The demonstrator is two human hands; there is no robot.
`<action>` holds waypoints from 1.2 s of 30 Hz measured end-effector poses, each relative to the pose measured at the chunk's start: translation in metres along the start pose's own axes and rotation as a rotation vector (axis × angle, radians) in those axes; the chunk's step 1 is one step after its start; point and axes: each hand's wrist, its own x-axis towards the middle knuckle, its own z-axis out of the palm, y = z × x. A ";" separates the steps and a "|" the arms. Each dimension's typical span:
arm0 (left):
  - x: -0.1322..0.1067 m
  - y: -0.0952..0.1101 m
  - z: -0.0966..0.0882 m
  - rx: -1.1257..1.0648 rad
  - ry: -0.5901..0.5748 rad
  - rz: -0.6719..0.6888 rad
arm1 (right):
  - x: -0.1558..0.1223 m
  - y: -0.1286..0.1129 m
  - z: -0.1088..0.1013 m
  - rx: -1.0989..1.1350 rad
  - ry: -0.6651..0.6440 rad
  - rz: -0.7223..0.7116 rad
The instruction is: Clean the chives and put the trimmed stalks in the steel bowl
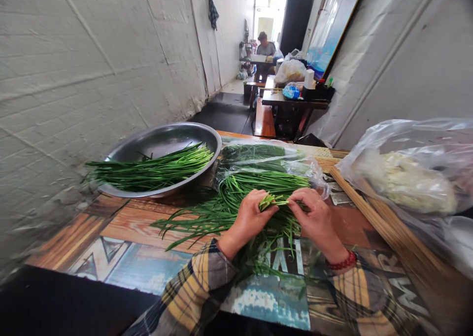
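Observation:
A small bunch of garlic chives (269, 201) is gripped in my left hand (252, 215), its pale stem ends pointing right. The fingertips of my right hand (314, 220) pinch the tip of a stem that sticks out of that bunch. Both hands are just above the near side of a loose chive pile (240, 190), whose long leaves trail left over the table. To the left stands a wide metal basin (166, 136) holding more chives (155, 171), with leaf ends hanging over its rim. Behind the pile lies a clear plastic bag (254, 151) with dark greens inside.
On the right, a clear bag (417, 178) of pale food sits near a row of thin wooden sticks (384, 222). Leaf scraps lie on the patterned table (148, 267) near my wrists. Farther back are another table (284, 97) with bags and a seated person (265, 45).

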 end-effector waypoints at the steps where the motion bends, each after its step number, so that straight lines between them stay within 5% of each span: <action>1: 0.000 0.000 0.000 0.006 -0.007 0.016 | -0.001 0.001 0.001 0.052 0.008 0.063; 6: 0.001 0.001 -0.001 -0.004 0.035 0.011 | 0.001 0.011 -0.003 0.432 0.193 0.354; 9: 0.002 0.000 -0.002 -0.068 0.096 -0.058 | 0.005 0.014 -0.011 0.374 0.174 0.295; 15: 0.002 0.000 -0.004 -0.223 0.150 -0.185 | 0.009 0.019 -0.020 -0.124 0.033 0.081; 20: 0.001 -0.001 -0.004 -0.259 0.167 -0.182 | 0.010 0.025 -0.027 -0.352 -0.183 -0.044; 25: 0.002 -0.006 -0.002 -0.425 0.231 -0.225 | 0.008 0.025 -0.027 -0.545 -0.262 -0.156; 30: 0.002 -0.007 0.000 -0.425 0.320 -0.311 | 0.009 0.026 -0.030 -0.554 -0.346 -0.195; 36: 0.001 0.001 -0.003 -0.403 0.205 -0.273 | 0.012 0.022 -0.027 -0.175 -0.210 -0.015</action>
